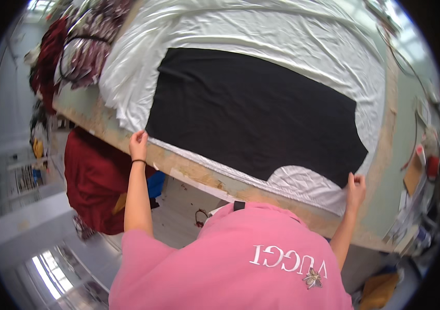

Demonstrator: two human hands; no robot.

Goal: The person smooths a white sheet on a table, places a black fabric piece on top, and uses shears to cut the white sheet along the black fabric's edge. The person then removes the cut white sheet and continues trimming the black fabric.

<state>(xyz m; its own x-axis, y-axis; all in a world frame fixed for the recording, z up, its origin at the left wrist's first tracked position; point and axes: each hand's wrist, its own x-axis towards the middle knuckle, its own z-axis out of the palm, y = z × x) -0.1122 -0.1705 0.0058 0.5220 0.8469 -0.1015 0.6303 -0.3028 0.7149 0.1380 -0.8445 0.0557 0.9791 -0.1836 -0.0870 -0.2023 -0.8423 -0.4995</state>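
A black cut fabric piece point(251, 108), with a concave notch at its lower right edge, lies spread over shiny white fabric point(297, 28) on a worn work table point(189, 170). My left hand point(138, 143) pinches the black piece's lower left corner at the table's near edge. At its lower right corner, my right hand point(354, 188) grips the fabric between thumb and fingers. White fabric shows through the notch between my hands.
Dark red and patterned fabric bundles point(49, 57) are piled at the table's upper left. Red cloth point(88, 175) hangs below the left edge. Cardboard point(412, 175), papers and cords crowd the right side.
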